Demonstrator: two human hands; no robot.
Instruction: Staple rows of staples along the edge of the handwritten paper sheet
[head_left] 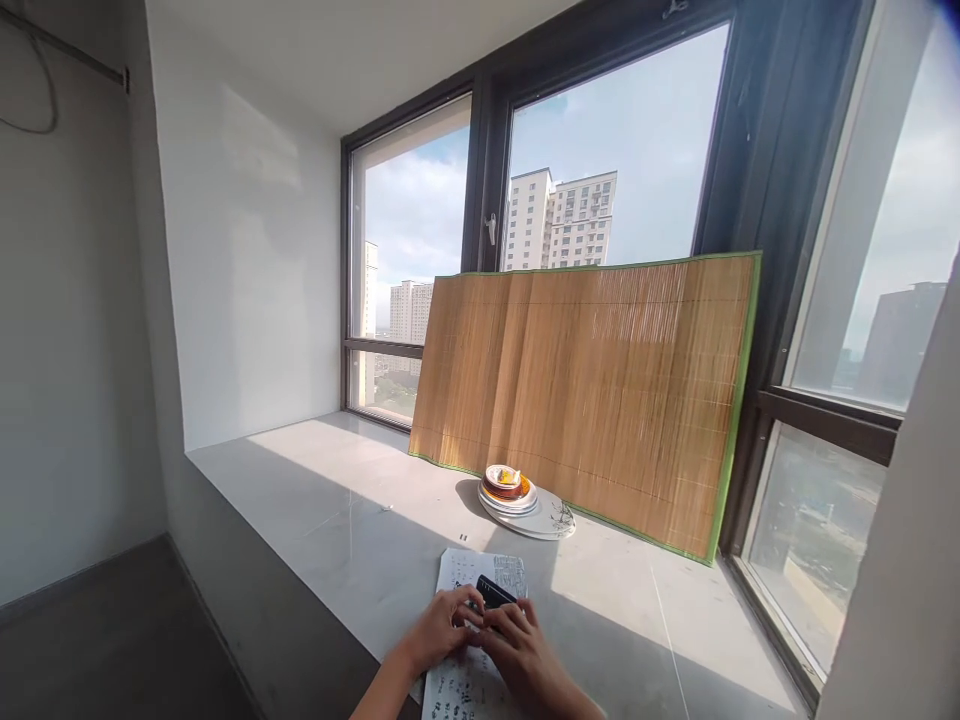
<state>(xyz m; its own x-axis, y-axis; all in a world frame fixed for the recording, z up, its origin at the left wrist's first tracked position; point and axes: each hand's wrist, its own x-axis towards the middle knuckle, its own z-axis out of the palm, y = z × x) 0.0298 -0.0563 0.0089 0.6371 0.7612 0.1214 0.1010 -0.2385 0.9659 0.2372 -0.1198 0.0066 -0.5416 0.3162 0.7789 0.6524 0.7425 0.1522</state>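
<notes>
left hand [456, 618] and right hand [517, 640] over the paper [461, 570], fingers [510, 622] curled, close together, forearms [394, 680] angled inward

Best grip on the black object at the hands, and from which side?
Probably pinch the exposed far end of the black object across its narrow width, coming from the far side. It is elongated, slants over the written paper, and that end projects beyond the fingers. The left hand and right hand crowd the nearer side. Its underside is hidden.

We see black marks on white paper [459, 572] and a black object [493, 590]. We find the brown mat [592, 400] striped, edged green
</notes>
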